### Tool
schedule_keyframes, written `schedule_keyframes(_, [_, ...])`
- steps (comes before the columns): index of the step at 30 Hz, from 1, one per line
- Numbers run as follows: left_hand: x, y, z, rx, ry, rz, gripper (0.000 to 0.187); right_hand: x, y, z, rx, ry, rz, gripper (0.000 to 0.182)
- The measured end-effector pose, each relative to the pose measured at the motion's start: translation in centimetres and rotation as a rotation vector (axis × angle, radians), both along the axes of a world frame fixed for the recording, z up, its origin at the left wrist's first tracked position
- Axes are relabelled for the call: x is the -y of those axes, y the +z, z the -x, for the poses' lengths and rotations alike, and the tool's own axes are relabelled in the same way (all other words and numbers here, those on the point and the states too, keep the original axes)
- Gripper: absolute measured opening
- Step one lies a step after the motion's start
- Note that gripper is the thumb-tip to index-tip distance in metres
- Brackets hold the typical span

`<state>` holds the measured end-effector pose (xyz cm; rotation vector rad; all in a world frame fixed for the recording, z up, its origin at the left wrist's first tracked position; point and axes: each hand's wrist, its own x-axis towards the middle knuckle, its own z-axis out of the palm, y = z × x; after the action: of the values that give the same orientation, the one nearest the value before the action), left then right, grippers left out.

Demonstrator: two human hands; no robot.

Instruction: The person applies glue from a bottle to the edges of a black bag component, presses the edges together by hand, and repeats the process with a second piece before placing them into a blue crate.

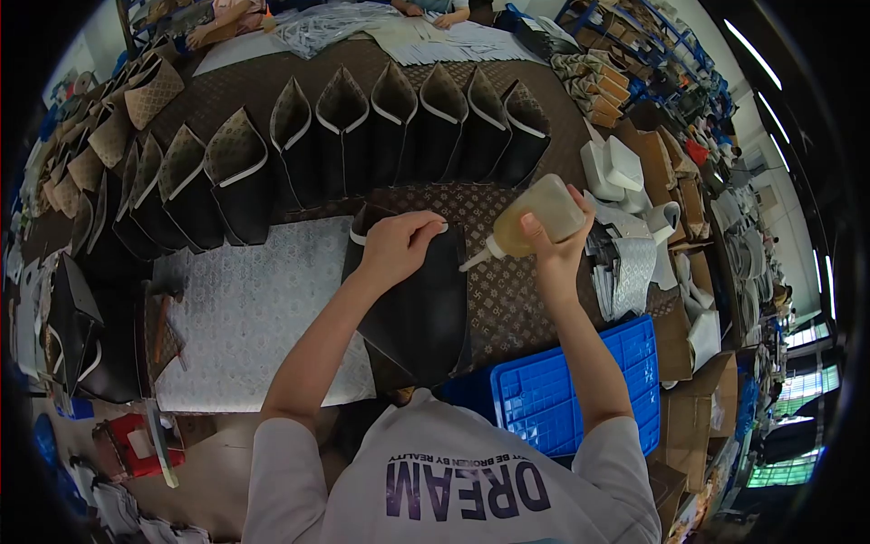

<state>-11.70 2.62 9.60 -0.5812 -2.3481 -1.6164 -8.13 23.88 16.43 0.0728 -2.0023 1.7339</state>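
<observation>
A black bag body (419, 313) with a white-edged opening lies on the table in front of me. My left hand (399, 245) is closed at its upper edge, thumb and fingertips pinched together on the rim. In my right hand (562, 238) is a squeeze bottle (536, 218) of yellowish liquid, tilted so its thin nozzle points down and left. The nozzle tip is right at the bag's right side edge. Several similar black bags (343, 136) stand in a curved row beyond, with their patterned linings showing.
Silvery patterned sheeting (263, 317) covers the table to the left. A blue plastic crate (580, 390) stands by my right arm. White containers (616, 168) and cardboard boxes (684, 408) are at the right. Across the table, other people's hands (444, 18) are near white strips.
</observation>
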Motion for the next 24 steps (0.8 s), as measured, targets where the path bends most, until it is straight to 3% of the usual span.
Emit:
schedule_keyframes(5, [0.1, -0.2, 1.3, 0.125, 0.024, 0.048, 0.018, -0.3, -1.5, -1.8, 0.020, -0.004, 0.001, 0.080])
schedule_keyframes(8, [0.0, -1.2, 2.2, 0.021, 0.075, -0.008, 0.018, -0.7, -2.7, -2.9, 0.055, -0.023, 0.029, 0.081])
schedule_keyframes(17, [0.6, -1.2, 4.1, 0.123, 0.096, 0.058, 0.022, -0.6, -4.2, -6.8, 0.105, -0.056, 0.089, 0.084])
schedule_keyframes(24, [0.2, -1.1, 4.6, 0.126, 0.130, 0.074, 0.023, 0.0, -5.2, -8.7, 0.079, -0.016, -0.114, 0.085])
